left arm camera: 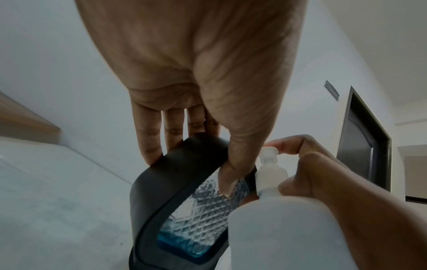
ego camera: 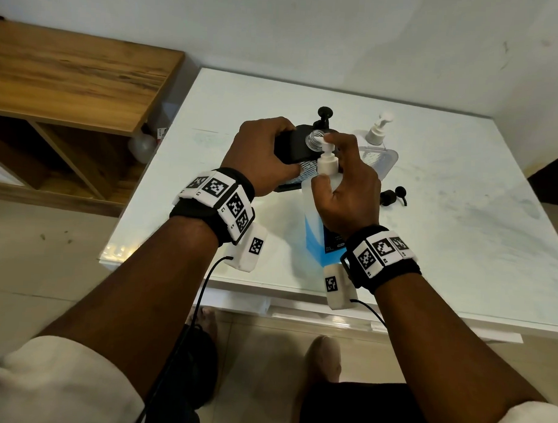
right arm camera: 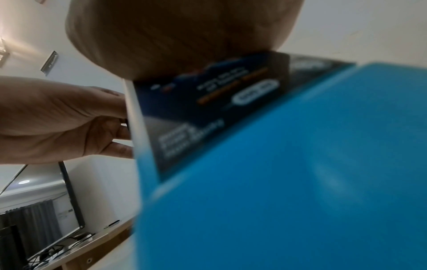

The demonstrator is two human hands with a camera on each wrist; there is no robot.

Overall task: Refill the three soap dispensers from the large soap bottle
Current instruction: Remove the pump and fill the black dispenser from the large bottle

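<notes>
My left hand [ego camera: 260,153] grips black dispenser [ego camera: 292,147] on white table [ego camera: 461,217], mouth open. My right hand [ego camera: 348,188] clamped round large soap bottle [ego camera: 315,231], forefinger on pump [ego camera: 328,147]

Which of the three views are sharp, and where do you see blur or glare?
Head view: mostly sharp, soft glare on the glossy white table. Left wrist view: the black-framed textured dispenser is clear, the white pump bottle in front blurs. Right wrist view: the bottle's blue label is too blurred to read.
</notes>
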